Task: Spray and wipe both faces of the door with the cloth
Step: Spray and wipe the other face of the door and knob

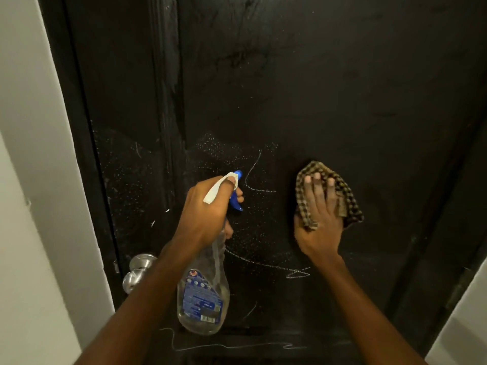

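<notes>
The black door (342, 88) fills the view, its top and bottom cut off, with chalky scribbles (253, 175) and fine droplets (210, 146) on it. The right hand (320, 225) presses the checked cloth (345, 196) flat against it, fingers straight, covering most of the cloth. The left hand (208, 212) grips the spray bottle (208, 299), hiding its neck; the label is blurred. The two hands are apart. A silver knob (139, 270) sits lower left.

We look through dim, warm light: brightest on the back of the left hand (208, 214) and the pale wall (31, 127), while the black door (342, 88) swallows detail. Wide-angle distortion bows the edges; the lower corners blur softly.
</notes>
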